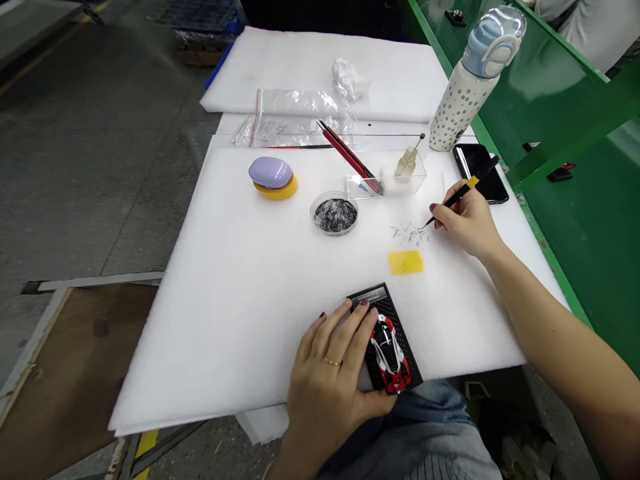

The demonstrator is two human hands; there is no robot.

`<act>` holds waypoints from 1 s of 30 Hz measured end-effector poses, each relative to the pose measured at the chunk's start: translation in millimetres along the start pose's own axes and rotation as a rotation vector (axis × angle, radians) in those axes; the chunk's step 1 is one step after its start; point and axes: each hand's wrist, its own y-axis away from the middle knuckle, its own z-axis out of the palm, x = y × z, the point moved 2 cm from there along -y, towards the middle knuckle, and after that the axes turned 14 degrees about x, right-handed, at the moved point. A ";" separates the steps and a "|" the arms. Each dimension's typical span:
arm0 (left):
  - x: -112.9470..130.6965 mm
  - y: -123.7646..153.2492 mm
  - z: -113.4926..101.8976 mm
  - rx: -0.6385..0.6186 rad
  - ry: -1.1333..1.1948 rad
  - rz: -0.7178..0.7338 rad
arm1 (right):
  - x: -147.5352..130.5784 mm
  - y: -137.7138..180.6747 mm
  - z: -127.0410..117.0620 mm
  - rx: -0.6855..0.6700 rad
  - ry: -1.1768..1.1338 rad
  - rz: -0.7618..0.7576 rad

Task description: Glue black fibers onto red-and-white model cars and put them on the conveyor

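My left hand (333, 373) grips a black display base (404, 333) at the table's front edge, fingers over its left side and thumb along its near edge. On that base sits a red, white and black toy car (389, 353). In my right hand (467, 223) is a pair of black tweezers (457, 195) with a yellow band, pinched like a pen. Their tip points down at a scatter of tiny black slivers (409, 233) on the white foam. Just below the slivers lies a yellow tape piece (406, 263). A round clear dish (334, 213) holds many more black slivers.
A clear tray (415, 185) holds a small glass bottle (406, 162), and a red-and-black tool (353, 159) leans on it. Behind my right hand are a phone (493, 183) and a dotted water bottle (465, 100). A purple-and-yellow oval case (273, 177) stands left.
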 end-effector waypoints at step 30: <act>18.4 -45.6 -2.2 0.062 0.367 -0.232 | -29.7 127.8 -26.7 -0.177 -0.604 -0.083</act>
